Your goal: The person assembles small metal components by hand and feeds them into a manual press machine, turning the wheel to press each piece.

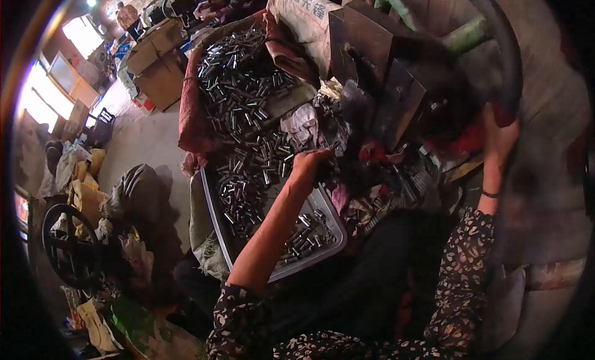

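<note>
My left hand (310, 162) reaches over the right side of a grey plastic tray (338, 227), close to crumpled rags (302, 124). Its fingers are bent together in shadow, and what they hold, if anything, is too dark to make out. Many small shiny metal cylinders (238, 199) fill the tray and the red-edged sack behind it. At the right, my right hand (501, 134) is wrapped round the lower rim of a large dark wheel (509, 56), beside red cloth (465, 140).
Dark machine blocks (365, 35) stand beyond my hands, with a green bar (465, 36) behind the wheel. A cardboard box (158, 72), a second black handwheel (71, 245) and sacks (139, 193) lie to the left. A person (127, 16) is far back.
</note>
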### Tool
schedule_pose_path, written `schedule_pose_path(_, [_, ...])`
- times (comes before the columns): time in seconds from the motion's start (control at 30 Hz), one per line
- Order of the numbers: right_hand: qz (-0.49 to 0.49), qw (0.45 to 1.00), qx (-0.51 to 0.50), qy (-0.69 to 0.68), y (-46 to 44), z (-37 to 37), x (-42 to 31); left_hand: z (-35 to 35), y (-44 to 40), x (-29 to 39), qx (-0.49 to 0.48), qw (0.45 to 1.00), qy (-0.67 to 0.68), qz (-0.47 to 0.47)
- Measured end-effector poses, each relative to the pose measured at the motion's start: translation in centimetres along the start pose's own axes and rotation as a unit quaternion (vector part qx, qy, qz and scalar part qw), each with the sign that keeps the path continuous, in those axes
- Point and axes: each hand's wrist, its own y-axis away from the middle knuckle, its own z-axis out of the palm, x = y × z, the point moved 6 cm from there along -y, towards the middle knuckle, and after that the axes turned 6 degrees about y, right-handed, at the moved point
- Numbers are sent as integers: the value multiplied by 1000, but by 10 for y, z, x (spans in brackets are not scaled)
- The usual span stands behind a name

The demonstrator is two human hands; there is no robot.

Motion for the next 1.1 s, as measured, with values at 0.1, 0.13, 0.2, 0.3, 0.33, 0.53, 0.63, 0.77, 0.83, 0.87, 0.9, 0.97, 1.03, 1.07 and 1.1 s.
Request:
schedule_pose_path(0.1, [-12, 998, -57, 19, -21, -5, -25, 2, -8, -2, -7, 1000, -13, -15])
schedule_pose_path(0.13, [28, 991, -129, 27, -28, -3, -29, 3, -10, -2, -24, 999, -4, -21])
schedule_pose_path(0.2, [10, 991, -128, 37, -45, 1, -33, 3, -13, 0, -49, 998, -9, -25])
schedule_pose_path(0.3, [-7, 982, -169, 79, -66, 3, -52, 1, -17, 10, -21, 999, -37, 20])
schedule_pose_path(0.33, [-5, 971, -211, 109, -71, 7, -58, -1, -22, 14, -15, 994, -71, 80])
schedule_pose_path(0.53, [-91, 963, -232, 105, -131, 42, -16, 20, -25, 20, 6, 974, -153, 168])
schedule_pose_path(0.63, [-125, 978, -161, 51, -103, 36, -19, 20, -15, 22, 15, 969, -195, 150])
schedule_pose_path(0.77, [-198, 979, 3, -53, -46, -3, -43, 14, -29, 11, -11, 985, -100, 138])
schedule_pose_path(0.83, [-60, 998, -18, -6, -13, 0, -7, 17, -29, 7, -38, 991, -55, 112])
schedule_pose_path(0.87, [-60, 998, -22, -11, -12, 5, -1, 17, -29, 10, -36, 989, -68, 129])
schedule_pose_path(0.9, [-80, 996, -28, -21, 13, 4, -53, 17, -31, 9, -31, 989, -66, 131])
schedule_pose_path(0.97, [-119, 991, -38, -43, 26, -16, -41, 17, -32, 11, 2, 982, -82, 172])
schedule_pose_path(1.03, [-157, 985, -41, -57, 23, -15, -51, 15, -32, 10, 13, 984, -82, 158])
schedule_pose_path(1.07, [-178, 981, -43, -64, 42, -31, -57, 13, -30, 10, 21, 983, -84, 163])
schedule_pose_path(1.1, [-198, 977, -45, -72, 56, -29, -93, 10, -29, 10, 31, 982, -85, 169])
